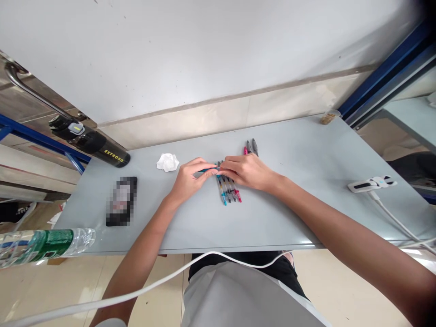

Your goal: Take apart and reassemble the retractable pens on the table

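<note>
Pens (229, 190) lie in a row at table (289, 213) centre, hands meeting on them: left hand (188, 180) at 9 o'clock, right hand (248, 171) at 3. Crumpled tissue (167, 162) at 10 o'clock of the pens, phone (121, 200) further out at 9. Bottle (41, 245) overhangs the table's 8 o'clock corner. Clip device (371, 184) at 3, near the edge.

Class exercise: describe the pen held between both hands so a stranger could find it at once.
Start at the grey table and find the row of pens at its middle. The blue pen lies crosswise above them, pinched by the left hand and right hand; the others lie untouched lengthwise.
</note>
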